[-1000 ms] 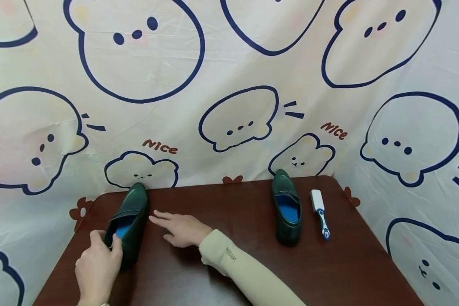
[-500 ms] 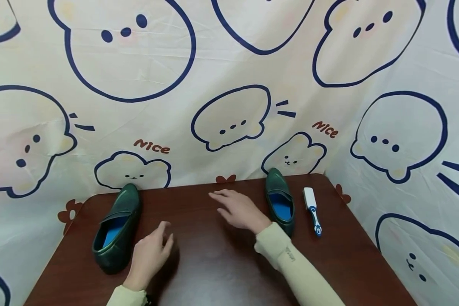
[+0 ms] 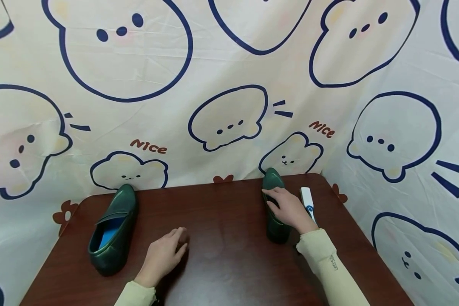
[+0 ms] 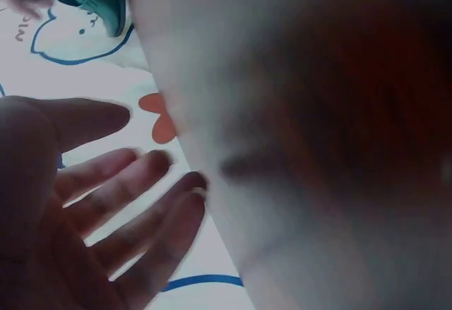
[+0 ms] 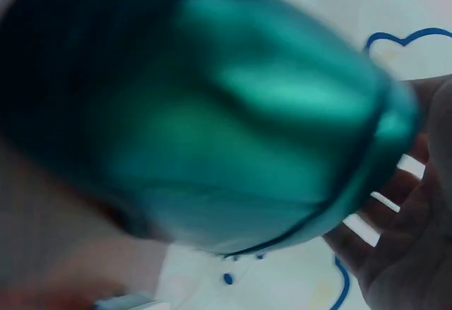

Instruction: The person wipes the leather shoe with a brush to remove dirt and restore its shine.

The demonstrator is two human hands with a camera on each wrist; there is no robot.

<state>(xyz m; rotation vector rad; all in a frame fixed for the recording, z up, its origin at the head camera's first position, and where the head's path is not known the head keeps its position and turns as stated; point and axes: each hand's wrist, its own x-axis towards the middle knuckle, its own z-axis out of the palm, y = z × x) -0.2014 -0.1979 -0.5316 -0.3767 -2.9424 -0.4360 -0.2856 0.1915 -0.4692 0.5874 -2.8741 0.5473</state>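
Observation:
Two dark green loafers with blue insoles sit apart on the table, toes toward the back. My right hand point(image 3: 288, 208) is over the right loafer point(image 3: 277, 231), its fingers stretched across the opening and hiding much of it. In the right wrist view that loafer's heel point(image 5: 268, 119) looms large, with the fingers loosely extended beyond it. My left hand point(image 3: 162, 257) hovers above the table, fingers relaxed, holding nothing; the left wrist view shows its spread fingers point(image 4: 145, 232). To its left rests the other loafer point(image 3: 114, 250).
A brush point(image 3: 307, 197) with a white head lies just right of the right loafer, its blue-and-white handle partly covered by my right hand. Behind the brown table point(image 3: 222, 221) hangs a white cloth point(image 3: 229, 68) printed with cartoon bears.
My left hand has left the left loafer and moved right. My right hand has swept right from near that loafer to over the right one. The view has turned slightly right.

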